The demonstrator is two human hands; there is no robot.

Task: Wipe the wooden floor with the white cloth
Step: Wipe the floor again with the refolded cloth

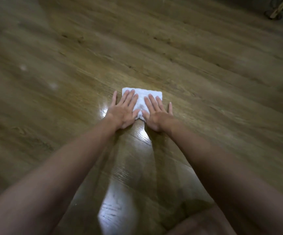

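A folded white cloth [141, 97] lies flat on the wooden floor [205, 68] ahead of me. My left hand [123, 110] presses on its left part, palm down with fingers spread. Pressed on the cloth's right part is my right hand [156, 114], also flat with fingers apart. Both arms stretch straight forward. The near half of the cloth is hidden under my hands. The floor near my wrists looks glossy, with bright reflections.
A wooden furniture leg or stand [277, 11] with dark cables sits at the far right corner. Two pale specks [23, 67] mark the floor to the left. My knee [203, 223] shows at the bottom edge. Bare planks lie all around.
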